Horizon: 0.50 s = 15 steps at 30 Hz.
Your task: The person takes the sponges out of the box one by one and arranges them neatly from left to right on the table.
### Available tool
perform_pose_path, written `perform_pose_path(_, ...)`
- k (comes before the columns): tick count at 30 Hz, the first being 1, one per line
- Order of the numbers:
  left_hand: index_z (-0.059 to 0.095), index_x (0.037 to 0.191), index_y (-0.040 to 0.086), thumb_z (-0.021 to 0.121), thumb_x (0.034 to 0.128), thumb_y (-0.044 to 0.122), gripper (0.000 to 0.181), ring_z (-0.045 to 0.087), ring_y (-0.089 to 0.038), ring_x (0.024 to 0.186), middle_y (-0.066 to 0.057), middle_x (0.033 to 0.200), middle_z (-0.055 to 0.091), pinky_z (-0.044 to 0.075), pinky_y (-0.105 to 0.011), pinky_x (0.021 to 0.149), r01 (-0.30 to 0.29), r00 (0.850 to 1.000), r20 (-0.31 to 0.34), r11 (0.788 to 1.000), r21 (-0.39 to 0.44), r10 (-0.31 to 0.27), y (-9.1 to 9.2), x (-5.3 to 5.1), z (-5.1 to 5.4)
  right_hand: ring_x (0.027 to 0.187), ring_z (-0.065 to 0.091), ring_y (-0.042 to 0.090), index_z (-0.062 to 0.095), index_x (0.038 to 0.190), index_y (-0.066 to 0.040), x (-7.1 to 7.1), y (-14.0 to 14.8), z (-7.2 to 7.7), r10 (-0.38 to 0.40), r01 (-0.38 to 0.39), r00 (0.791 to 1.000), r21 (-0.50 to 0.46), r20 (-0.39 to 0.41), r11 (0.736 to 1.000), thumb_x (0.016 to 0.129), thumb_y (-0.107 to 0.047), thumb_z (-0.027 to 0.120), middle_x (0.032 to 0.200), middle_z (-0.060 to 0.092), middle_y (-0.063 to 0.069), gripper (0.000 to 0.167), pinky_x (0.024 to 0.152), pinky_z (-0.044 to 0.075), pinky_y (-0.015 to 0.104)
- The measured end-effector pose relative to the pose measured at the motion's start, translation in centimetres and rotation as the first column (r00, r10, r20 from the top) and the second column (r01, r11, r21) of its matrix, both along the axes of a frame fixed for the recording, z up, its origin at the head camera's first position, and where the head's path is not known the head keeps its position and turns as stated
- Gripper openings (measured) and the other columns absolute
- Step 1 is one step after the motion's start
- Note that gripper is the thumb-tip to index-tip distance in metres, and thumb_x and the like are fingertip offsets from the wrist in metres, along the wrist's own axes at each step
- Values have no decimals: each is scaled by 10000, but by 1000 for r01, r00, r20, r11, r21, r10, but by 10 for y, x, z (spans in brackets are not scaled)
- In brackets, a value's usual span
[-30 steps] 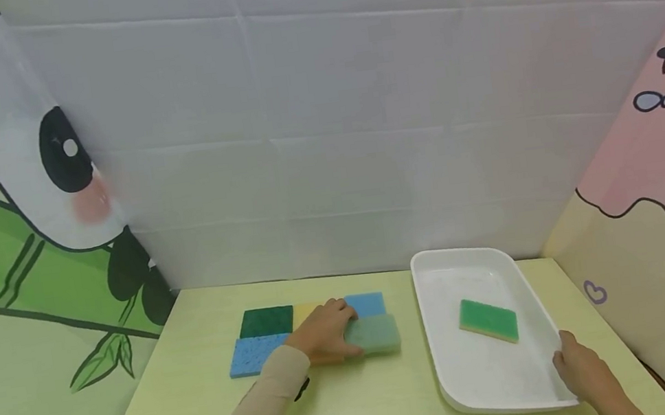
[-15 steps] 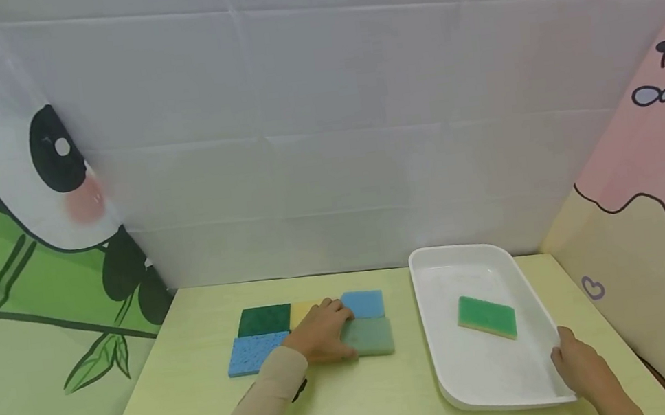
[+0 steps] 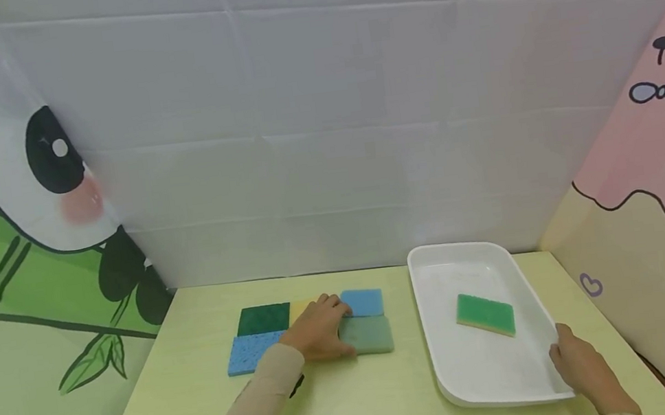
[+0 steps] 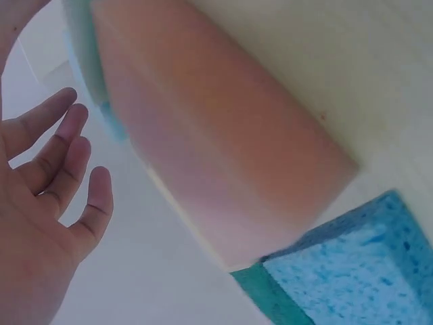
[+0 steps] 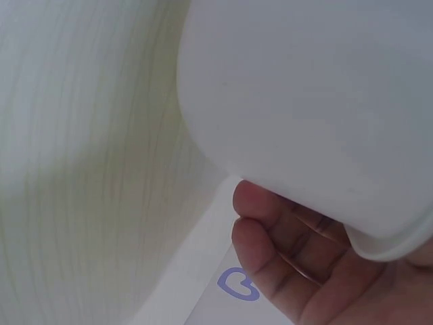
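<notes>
In the head view, my left hand (image 3: 320,330) hovers over the middle of a block of sponges, its thumb and fingertips at the left side of a pale green sponge (image 3: 367,335). Its fingers look relaxed and spread in the left wrist view; whether they touch a sponge I cannot tell. Beneath that hand lies an orange sponge (image 4: 210,115), hidden from the head view. My right hand (image 3: 585,367) grips the right rim of a white tray (image 3: 484,379), fingers curled under it in the right wrist view. Inside the tray lies a green-topped sponge (image 3: 485,315), set at a slant.
The left hand is bordered by a speckled blue sponge (image 3: 253,353), a dark green one (image 3: 263,319), a partly covered yellow one (image 3: 298,308) and a plain blue one (image 3: 362,302). A pale wall (image 3: 303,169) rises behind the table (image 3: 168,394).
The pale green sponge has shifted slightly left and now lies in line with the plain blue one behind it. Both hands have stayed nearly in place; the view has shifted a little.
</notes>
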State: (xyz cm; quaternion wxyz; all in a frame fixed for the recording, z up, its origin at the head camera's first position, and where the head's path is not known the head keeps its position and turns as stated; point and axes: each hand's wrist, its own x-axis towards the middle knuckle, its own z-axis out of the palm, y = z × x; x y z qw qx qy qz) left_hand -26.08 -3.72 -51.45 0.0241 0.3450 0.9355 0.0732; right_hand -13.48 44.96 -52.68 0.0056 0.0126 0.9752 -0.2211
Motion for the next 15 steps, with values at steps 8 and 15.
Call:
perform_pose_path(8,619,1309,109,742,804,634,739,524,-176,1073,-12,1222,587,488,-335,904,44,998,49,999,-23,-43,8,-8,14,792,634,419,283,1314,218,0,1,1,8,-7,999,-17,34,1000,990,-54,427,1051,556,441,447,659,512,560)
perform_pose_path(15,589,1357,84,759,813,589,762,532,-200,1167,-29,1287,576,474,-357,963,42,996,81,999,-24,-40,30,-17,30,791,635,411,269,1326,234,0,2,0,10,-9,999,-18,38,1000,990,-45,424,1051,556,444,464,681,512,574)
